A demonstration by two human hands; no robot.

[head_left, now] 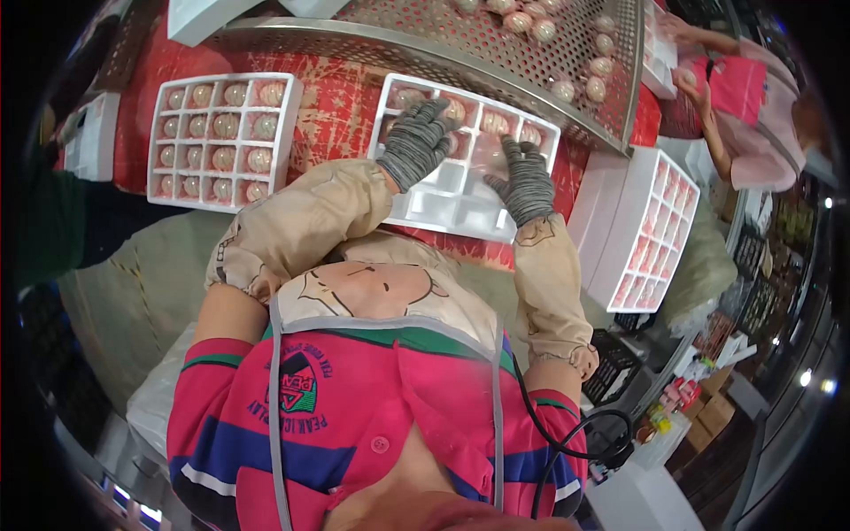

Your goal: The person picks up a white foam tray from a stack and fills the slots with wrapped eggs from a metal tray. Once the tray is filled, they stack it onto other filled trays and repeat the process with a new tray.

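A white foam tray point(425, 211) with square compartments lies before me. Pale, speckled, egg-shaped items, apparently eggs point(494, 122), fill its far compartments, while the bare near ones show white. My left hand point(414, 146), in a grey knitted glove, lies over the tray's left part, fingers extended and touching the eggs there. Also gloved, my right hand point(527, 181) is over the right side, thumb apart from the fingers. Between them is a blurred, see-through piece of clear plastic point(487, 155), seemingly gripped at its edge; its exact shape cannot be made out.
A filled egg tray point(221, 142) sits to the left on the red table point(336, 115). Beyond is a perforated metal tray point(398, 55) with loose eggs. Stacked foam trays point(651, 230) stand at right. Another person point(753, 106) works at the far right.
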